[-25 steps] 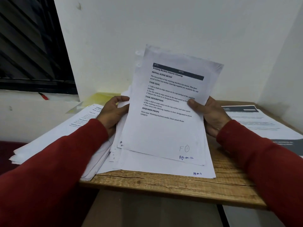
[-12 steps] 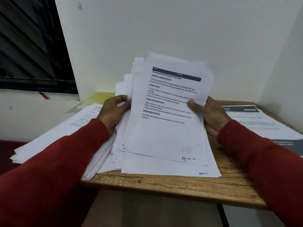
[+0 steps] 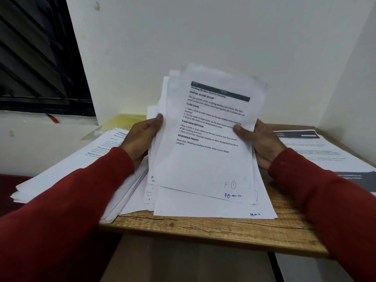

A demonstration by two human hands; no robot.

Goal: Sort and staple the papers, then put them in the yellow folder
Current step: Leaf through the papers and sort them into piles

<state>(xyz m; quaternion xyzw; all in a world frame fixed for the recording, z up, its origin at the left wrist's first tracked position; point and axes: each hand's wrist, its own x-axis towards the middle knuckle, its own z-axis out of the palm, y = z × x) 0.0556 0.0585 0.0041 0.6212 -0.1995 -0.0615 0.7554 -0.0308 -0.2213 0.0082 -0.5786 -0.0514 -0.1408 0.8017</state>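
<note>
I hold a stack of white printed papers (image 3: 205, 165) upright over the wooden table (image 3: 213, 228), its lower edge resting on the table. The front sheet reads "Washing Machine Exterior Cleaning" and has "Pg-No-12" handwritten at the bottom. My left hand (image 3: 140, 137) grips the stack's left edge, thumb on the front. My right hand (image 3: 262, 143) grips the right edge, thumb across the printed text. A further sheet sticks out below the front one. The yellow folder (image 3: 126, 121) lies at the back left against the wall, mostly hidden by papers.
Another pile of printed sheets (image 3: 81, 165) lies at the left, overhanging the table's edge. More printed pages (image 3: 323, 151) with dark headers lie at the right. White walls close the back and right. A dark window (image 3: 36, 58) is at the upper left.
The sheets behind the front page have slid down, so the stack is more even. My left thumb has moved onto the front of the stack. The front sheet sits slightly lower.
</note>
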